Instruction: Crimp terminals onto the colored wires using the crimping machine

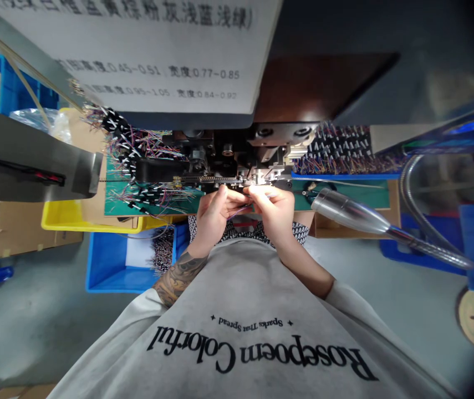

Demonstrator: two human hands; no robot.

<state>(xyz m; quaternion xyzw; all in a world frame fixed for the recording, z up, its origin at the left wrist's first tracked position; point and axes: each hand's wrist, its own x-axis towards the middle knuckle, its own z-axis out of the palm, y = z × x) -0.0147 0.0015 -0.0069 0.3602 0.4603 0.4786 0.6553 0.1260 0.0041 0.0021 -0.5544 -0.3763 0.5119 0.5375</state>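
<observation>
Close to the front of a terminal-crimping machine (pixel 268 136), both my hands meet at a brightly lit work point. My left hand (pixel 213 215) is closed with its thumb against the fingers, around a thin wire harness (pixel 240 209) with purplish strands. My right hand (pixel 276 215) pinches the harness between thumb and forefinger, its fingertips just below the lit metal tooling. The wire ends are too small to make out. A strip of terminals (pixel 215 179) runs into the tooling from the left.
Bundles of wire harnesses (pixel 145 147) lie on the green mat (pixel 116 206) at left; more (pixel 339 149) lie behind at right. A metal lamp (pixel 348 211) on a flexible neck reaches in from the right. Yellow (pixel 91 221) and blue bins (pixel 116 280) stand below left.
</observation>
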